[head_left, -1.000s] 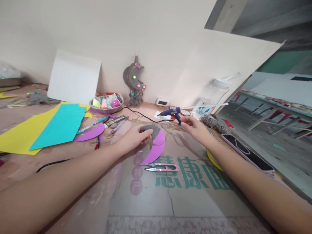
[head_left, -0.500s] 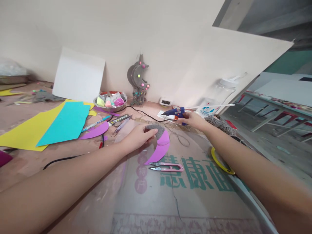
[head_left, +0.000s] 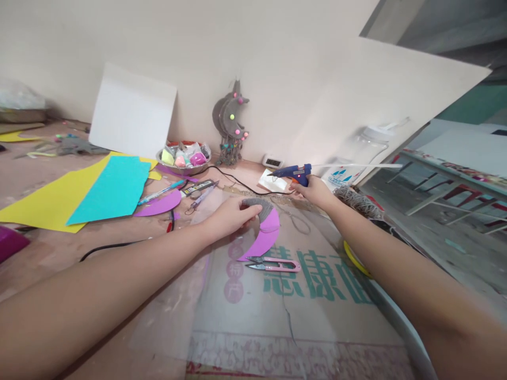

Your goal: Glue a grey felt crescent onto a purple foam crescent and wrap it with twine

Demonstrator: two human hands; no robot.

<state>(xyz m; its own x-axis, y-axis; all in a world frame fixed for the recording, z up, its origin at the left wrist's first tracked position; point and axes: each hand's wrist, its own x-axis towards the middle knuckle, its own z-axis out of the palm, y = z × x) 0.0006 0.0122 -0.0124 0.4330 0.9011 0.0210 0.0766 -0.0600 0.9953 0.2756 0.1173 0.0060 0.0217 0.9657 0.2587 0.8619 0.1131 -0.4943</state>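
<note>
Crescent (head_left: 266, 241) held, glue gun (head_left: 295, 172) raised

The crescent was pinched in the left hand (head_left: 229, 219), over the printed sheet (head_left: 336, 323); well apart, the right hand (head_left: 317, 191) had just lifted the glue gun by its grip, seemingly making it ready for the piece. Grey yarn (head_left: 263, 207) wrapped the crescent's upper end; below, a thin strand (head_left: 270, 230) crossed bare purple, whose tip lay beside the pink snips (head_left: 292, 265).

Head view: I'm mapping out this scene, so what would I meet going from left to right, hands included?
Turquoise sheet, bowl, left hand, purple crescent, blue glue-gun body, right hand, grey yarn.
</note>
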